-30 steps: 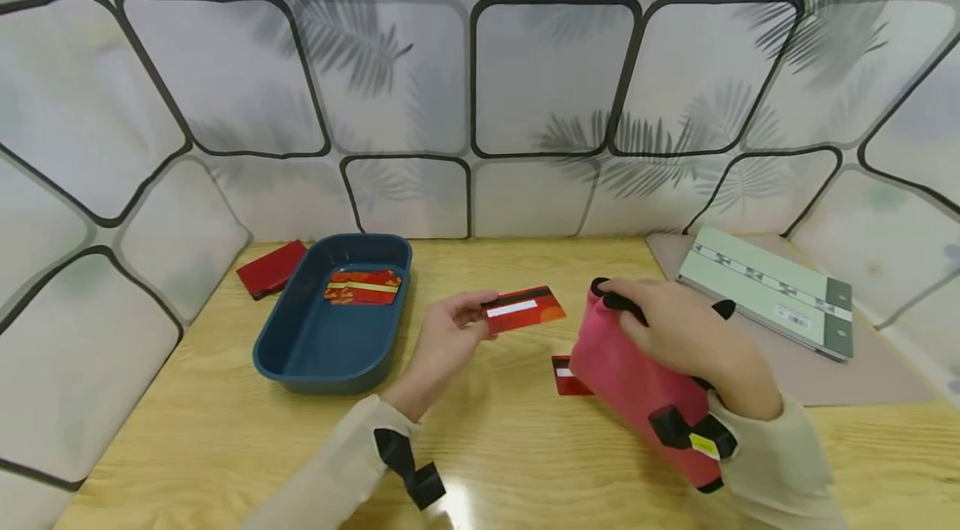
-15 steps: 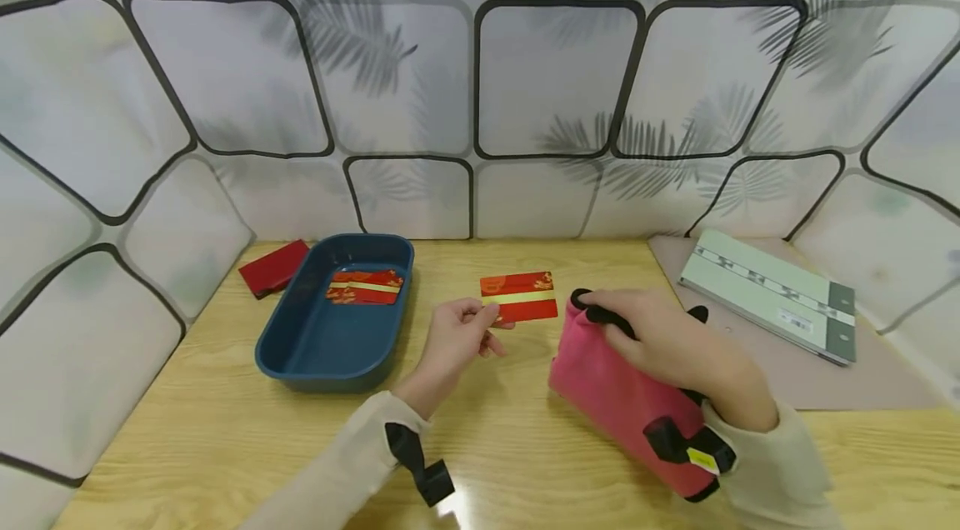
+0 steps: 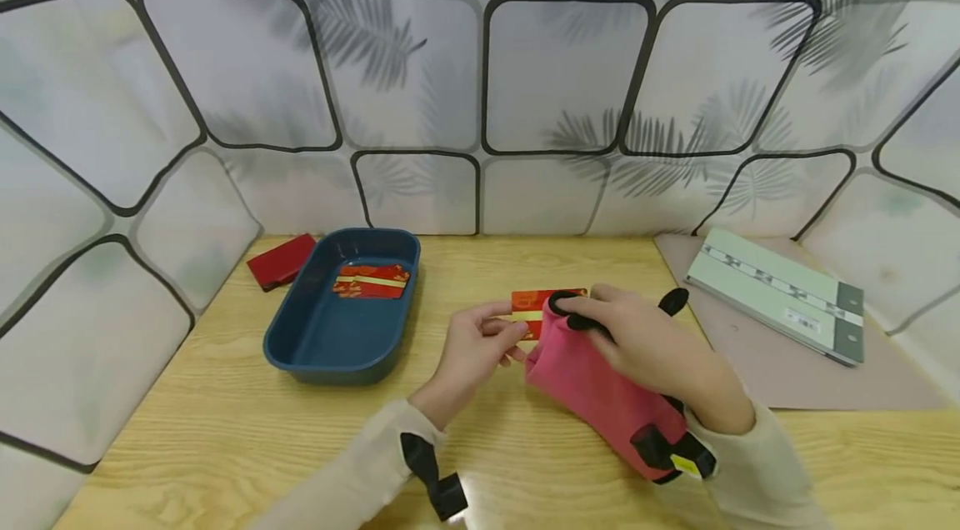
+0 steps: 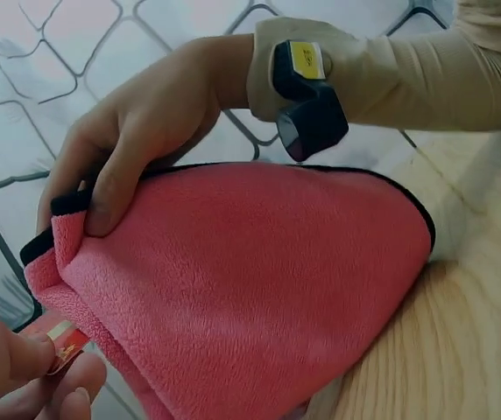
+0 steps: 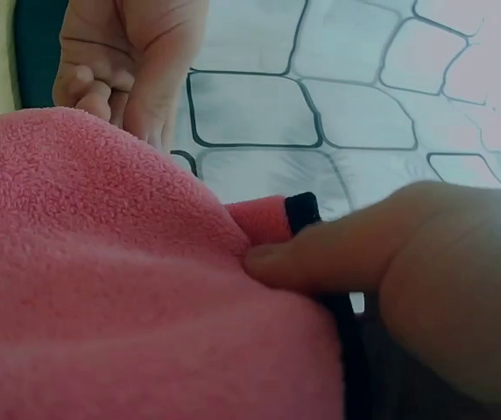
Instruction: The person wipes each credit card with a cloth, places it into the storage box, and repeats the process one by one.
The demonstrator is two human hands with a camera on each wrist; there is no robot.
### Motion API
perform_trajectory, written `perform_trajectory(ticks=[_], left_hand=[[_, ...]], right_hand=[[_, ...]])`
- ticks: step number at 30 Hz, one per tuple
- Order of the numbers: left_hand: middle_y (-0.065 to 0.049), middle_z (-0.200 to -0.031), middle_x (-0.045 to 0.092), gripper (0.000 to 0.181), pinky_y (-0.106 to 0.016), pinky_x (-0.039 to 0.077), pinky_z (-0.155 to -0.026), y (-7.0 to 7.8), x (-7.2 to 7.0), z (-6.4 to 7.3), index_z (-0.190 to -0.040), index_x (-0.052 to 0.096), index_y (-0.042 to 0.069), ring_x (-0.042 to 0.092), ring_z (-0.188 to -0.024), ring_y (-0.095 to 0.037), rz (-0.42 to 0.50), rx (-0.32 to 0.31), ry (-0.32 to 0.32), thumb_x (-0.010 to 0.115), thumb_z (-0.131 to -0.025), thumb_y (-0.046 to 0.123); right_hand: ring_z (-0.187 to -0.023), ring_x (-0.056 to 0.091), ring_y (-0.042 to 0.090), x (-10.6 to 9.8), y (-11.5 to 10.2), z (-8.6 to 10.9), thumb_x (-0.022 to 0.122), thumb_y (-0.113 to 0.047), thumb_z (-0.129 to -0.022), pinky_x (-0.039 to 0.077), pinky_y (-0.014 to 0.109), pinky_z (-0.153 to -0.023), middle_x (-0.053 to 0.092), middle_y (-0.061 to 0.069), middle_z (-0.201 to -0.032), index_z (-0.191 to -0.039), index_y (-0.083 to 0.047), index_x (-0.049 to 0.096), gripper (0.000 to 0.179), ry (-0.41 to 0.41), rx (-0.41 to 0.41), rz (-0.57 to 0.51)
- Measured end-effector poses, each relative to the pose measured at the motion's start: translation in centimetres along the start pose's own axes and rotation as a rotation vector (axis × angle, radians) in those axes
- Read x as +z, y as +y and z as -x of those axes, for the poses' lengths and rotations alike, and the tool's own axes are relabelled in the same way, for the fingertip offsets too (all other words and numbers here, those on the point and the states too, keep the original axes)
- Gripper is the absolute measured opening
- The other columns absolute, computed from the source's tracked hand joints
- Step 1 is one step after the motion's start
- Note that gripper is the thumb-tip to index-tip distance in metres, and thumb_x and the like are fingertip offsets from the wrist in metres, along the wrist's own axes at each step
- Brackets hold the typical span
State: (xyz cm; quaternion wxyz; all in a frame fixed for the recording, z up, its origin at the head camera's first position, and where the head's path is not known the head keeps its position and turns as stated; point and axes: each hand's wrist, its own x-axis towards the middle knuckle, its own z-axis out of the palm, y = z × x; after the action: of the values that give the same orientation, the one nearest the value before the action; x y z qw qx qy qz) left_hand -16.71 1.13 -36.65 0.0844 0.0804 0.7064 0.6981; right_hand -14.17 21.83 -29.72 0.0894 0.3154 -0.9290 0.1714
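Observation:
In the head view my left hand (image 3: 476, 355) pinches a red card (image 3: 527, 307) with a gold stripe by its left end. The card's right part is hidden behind a pink plush cloth (image 3: 592, 384) with black edging. My right hand (image 3: 656, 347) grips a folded upper edge of that cloth, which hangs down over the table. In the left wrist view the card (image 4: 68, 346) sits between my left thumb and fingers, right at the cloth's fold. My right thumb (image 5: 312, 262) presses into the pink cloth in the right wrist view.
A blue tray (image 3: 288, 347) stands on the left, with several red and gold cards (image 3: 371, 281) inside. Behind its left side lies a dark red flat item (image 3: 281, 262). A pale green notebook (image 3: 772, 288) rests on a beige mat (image 3: 757, 372) at the right.
The card in my left hand has turned from its magnetic-stripe side to its gold-striped side and moved right, to the cloth. My right hand has brought the cloth left, over to the card.

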Motion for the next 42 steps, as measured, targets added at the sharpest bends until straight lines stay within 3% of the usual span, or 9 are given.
perform_trajectory(ticks=[3,6,10,15,19,25,30,36,42], left_hand=[[-0.025,-0.1,0.07,0.035,-0.019,0.051,-0.055,-0.1,0.1,0.0,-0.126,0.057,-0.009,0.07,-0.06,-0.021,-0.074,0.058,-0.035,0.06,-0.093,0.002],[-0.026,-0.098,0.07,0.033,-0.03,0.056,-0.059,0.0,0.2,0.0,-0.125,0.057,-0.011,0.069,-0.062,-0.032,-0.13,0.115,-0.085,0.058,-0.093,-0.001],[-0.025,-0.091,0.071,0.028,-0.04,0.058,-0.06,0.4,0.3,0.1,-0.119,0.06,-0.01,0.065,-0.055,-0.029,-0.188,0.164,-0.109,0.059,-0.091,-0.004],[-0.021,-0.082,0.07,0.02,-0.022,0.048,-0.046,0.7,0.9,0.2,-0.11,0.062,-0.009,0.057,-0.048,-0.014,-0.247,0.205,-0.094,0.06,-0.09,-0.004],[-0.018,-0.081,0.065,0.018,-0.017,0.04,-0.045,0.8,1.7,0.2,-0.108,0.061,-0.007,0.051,-0.052,-0.007,-0.271,0.244,-0.072,0.057,-0.091,-0.005],[-0.014,-0.083,0.064,0.021,-0.017,0.038,-0.045,0.8,1.5,0.5,-0.112,0.062,-0.003,0.049,-0.053,-0.007,-0.283,0.203,-0.059,0.056,-0.092,-0.003],[-0.014,-0.085,0.059,0.017,-0.018,0.036,-0.043,0.5,1.0,0.8,-0.109,0.059,-0.004,0.046,-0.05,-0.006,-0.236,0.183,-0.092,0.053,-0.093,-0.004],[-0.003,-0.069,0.046,0.009,-0.017,0.027,-0.039,0.2,1.4,0.9,-0.104,0.053,-0.005,0.031,-0.041,-0.004,-0.188,0.154,-0.118,0.05,-0.096,-0.002],[-0.001,-0.08,0.043,0.008,-0.018,0.027,-0.041,0.2,1.5,1.0,-0.103,0.049,-0.004,0.032,-0.045,-0.006,-0.11,0.105,-0.096,0.049,-0.096,-0.002]], right_hand=[[-0.062,0.044,0.009,0.4,-0.1,-0.1,0.063,0.003,-0.086,0.041,0.025,-0.058,0.05,-0.001,-0.078,-0.117,-0.012,0.069,0.034,0.026,-0.021,0.058],[-0.06,0.045,0.012,0.8,-0.1,-0.2,0.063,0.004,-0.086,0.042,0.026,-0.057,0.047,0.002,-0.077,-0.115,-0.012,0.07,0.034,0.024,-0.008,0.095],[-0.058,0.045,0.013,1.0,-0.1,-0.4,0.06,0.007,-0.085,0.041,0.025,-0.054,0.046,0.004,-0.079,-0.114,-0.014,0.07,0.037,0.003,0.023,0.12],[-0.056,0.042,0.013,1.3,0.2,-0.8,0.058,0.012,-0.083,0.038,0.023,-0.052,0.047,0.004,-0.082,-0.112,-0.017,0.071,0.043,0.031,0.001,0.14],[-0.055,0.041,0.013,1.6,0.3,-0.8,0.059,0.013,-0.082,0.038,0.023,-0.051,0.049,0.005,-0.082,-0.109,-0.015,0.072,0.041,0.079,-0.035,0.15],[-0.058,0.045,0.013,2.0,0.2,-1.0,0.057,0.014,-0.081,0.039,0.023,-0.052,0.05,0.006,-0.082,-0.108,-0.014,0.072,0.042,0.075,-0.032,0.12],[-0.061,0.045,0.012,1.9,0.4,-1.2,0.056,0.013,-0.082,0.04,0.022,-0.056,0.047,0.002,-0.078,-0.108,-0.014,0.072,0.041,0.034,-0.039,0.046],[-0.065,0.046,0.01,1.0,0.9,-0.6,0.056,0.009,-0.085,0.04,0.022,-0.059,0.047,-0.002,-0.076,-0.113,-0.012,0.071,0.039,-0.023,0.002,-0.007],[-0.065,0.044,0.009,0.0,1.8,0.0,0.057,0.006,-0.088,0.04,0.023,-0.059,0.049,-0.003,-0.075,-0.115,-0.012,0.07,0.035,-0.04,0.054,-0.019]])
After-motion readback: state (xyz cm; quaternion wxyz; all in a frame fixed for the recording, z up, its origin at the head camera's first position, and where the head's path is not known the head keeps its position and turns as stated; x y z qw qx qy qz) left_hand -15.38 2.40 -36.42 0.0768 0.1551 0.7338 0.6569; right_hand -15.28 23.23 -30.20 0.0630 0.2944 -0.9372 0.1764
